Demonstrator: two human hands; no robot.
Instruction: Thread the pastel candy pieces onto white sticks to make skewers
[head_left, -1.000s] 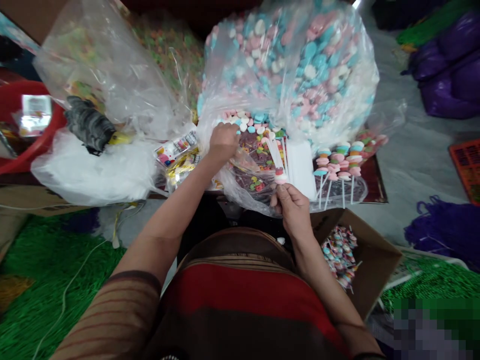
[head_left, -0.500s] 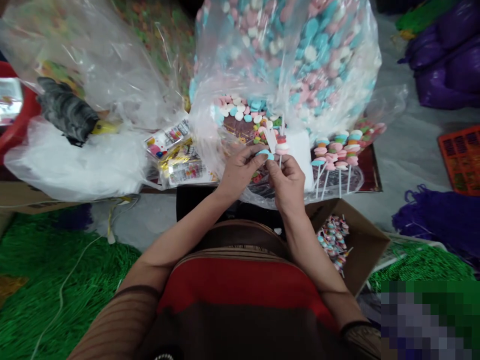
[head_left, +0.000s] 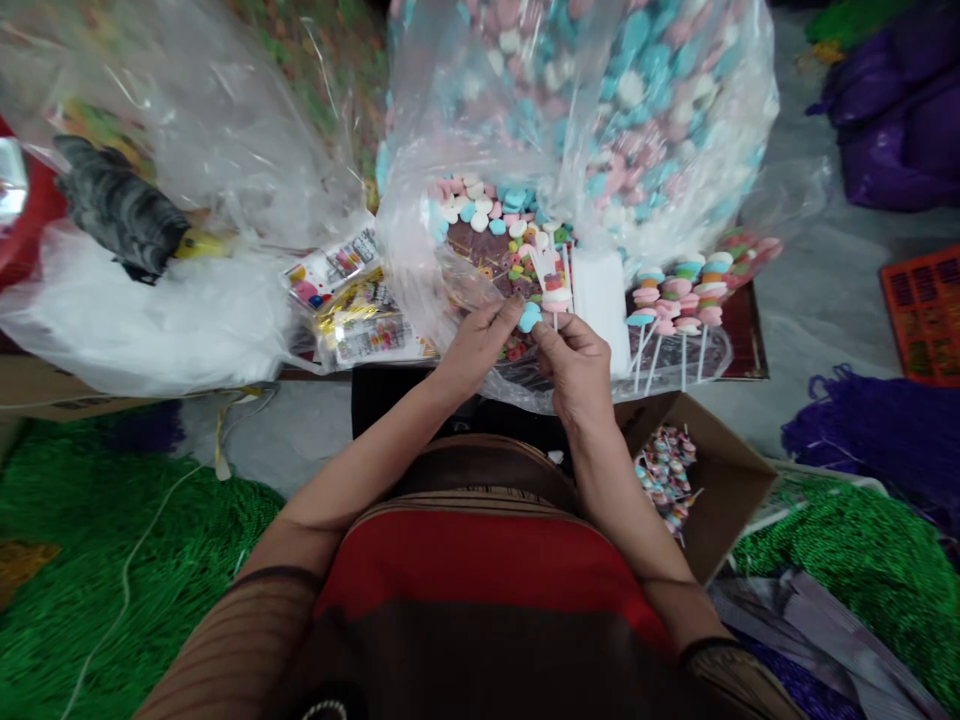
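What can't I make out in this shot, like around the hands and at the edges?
All in the head view:
- Lower end of the stick: hidden by the right hand.
- Whether the blue candy is one piece or two: too small.
- Print on the packets: too small and blurred.
- Rest of the red tub: cut off by the left edge.
- Far side of the orange crate: cut off by the right edge.

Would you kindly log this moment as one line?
left hand: at blue candy | right hand: holding candy skewer | right side: loaded skewers, open cardboard box
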